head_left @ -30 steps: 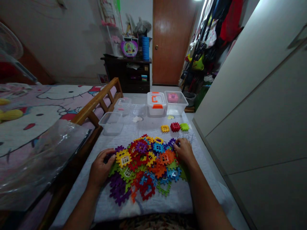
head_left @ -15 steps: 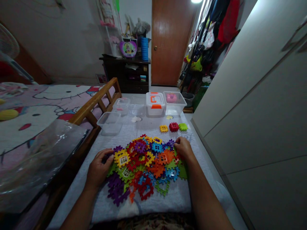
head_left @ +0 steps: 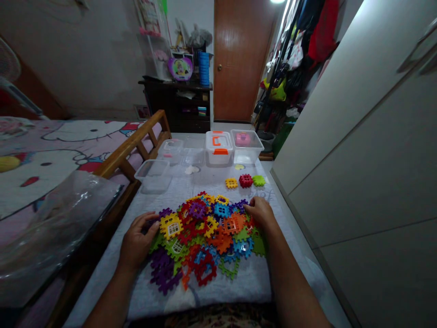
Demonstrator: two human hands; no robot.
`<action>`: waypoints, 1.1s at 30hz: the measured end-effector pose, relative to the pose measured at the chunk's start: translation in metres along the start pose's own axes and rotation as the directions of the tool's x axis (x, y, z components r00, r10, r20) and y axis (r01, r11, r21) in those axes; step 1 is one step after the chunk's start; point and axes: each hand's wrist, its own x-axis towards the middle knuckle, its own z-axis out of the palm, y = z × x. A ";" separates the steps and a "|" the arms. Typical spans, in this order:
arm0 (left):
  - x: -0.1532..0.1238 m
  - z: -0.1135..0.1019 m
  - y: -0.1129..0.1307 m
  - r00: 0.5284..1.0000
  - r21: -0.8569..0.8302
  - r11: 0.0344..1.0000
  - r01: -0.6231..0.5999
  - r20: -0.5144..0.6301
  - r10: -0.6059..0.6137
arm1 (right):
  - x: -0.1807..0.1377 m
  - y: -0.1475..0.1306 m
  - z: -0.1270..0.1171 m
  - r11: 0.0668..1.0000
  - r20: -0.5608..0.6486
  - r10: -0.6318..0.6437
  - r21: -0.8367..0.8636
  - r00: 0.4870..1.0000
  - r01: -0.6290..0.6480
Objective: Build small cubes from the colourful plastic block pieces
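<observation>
A heap of colourful plastic interlocking tiles (head_left: 205, 237) lies on a pale cloth (head_left: 218, 291) in front of me. My left hand (head_left: 136, 241) rests at the heap's left edge, fingers curled beside a yellow window tile (head_left: 170, 226). My right hand (head_left: 261, 213) lies on the heap's right edge, fingers bent over purple and orange tiles. Whether either hand grips a tile is hidden. Three single tiles, yellow (head_left: 231, 183), red (head_left: 245, 181) and green (head_left: 258, 181), lie in a row farther back.
Clear plastic boxes stand at the cloth's far end: one with an orange handle (head_left: 219, 146), one holding a pink thing (head_left: 246, 146), and empty ones at the left (head_left: 153, 175). A wooden bed frame (head_left: 133, 146) runs along the left, a white cabinet wall (head_left: 358, 150) along the right.
Both hands have stayed at the edges of the heap. The view has drifted slightly, so everything sits a little more to the left.
</observation>
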 end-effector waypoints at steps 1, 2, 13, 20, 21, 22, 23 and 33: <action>0.000 0.000 0.000 1.000 0.001 1.000 -0.001 -0.005 0.001 | 0.000 -0.002 0.001 1.000 -0.004 -0.002 -0.016 1.000 0.001; 0.000 0.000 0.000 1.000 0.001 1.000 -0.001 -0.008 0.001 | 0.000 -0.002 0.002 1.000 -0.009 -0.001 -0.011 1.000 0.001; -0.001 0.001 -0.001 1.000 0.000 1.000 0.002 0.003 -0.002 | 0.000 0.011 -0.007 0.981 -0.270 -0.035 0.174 0.962 0.085; -0.001 0.001 0.000 1.000 -0.007 1.000 0.003 0.008 -0.003 | -0.007 0.004 -0.005 0.984 -0.311 -0.180 -0.055 0.933 0.172; -0.001 0.001 0.000 1.000 -0.006 1.000 0.002 0.009 -0.002 | -0.007 0.003 -0.006 0.984 -0.315 -0.176 -0.070 0.933 0.162; -0.001 0.001 0.001 1.000 -0.006 1.000 0.002 0.010 -0.002 | -0.007 0.003 -0.006 0.985 -0.315 -0.167 -0.086 0.934 0.147; -0.002 0.001 0.001 1.000 -0.004 1.000 0.001 0.012 -0.001 | -0.007 0.003 -0.006 0.986 -0.308 -0.157 -0.104 0.938 0.131; -0.001 0.003 -0.002 1.000 -0.001 1.000 0.002 0.023 -0.002 | -0.004 0.019 -0.004 0.985 -0.069 -0.174 -0.030 0.982 0.172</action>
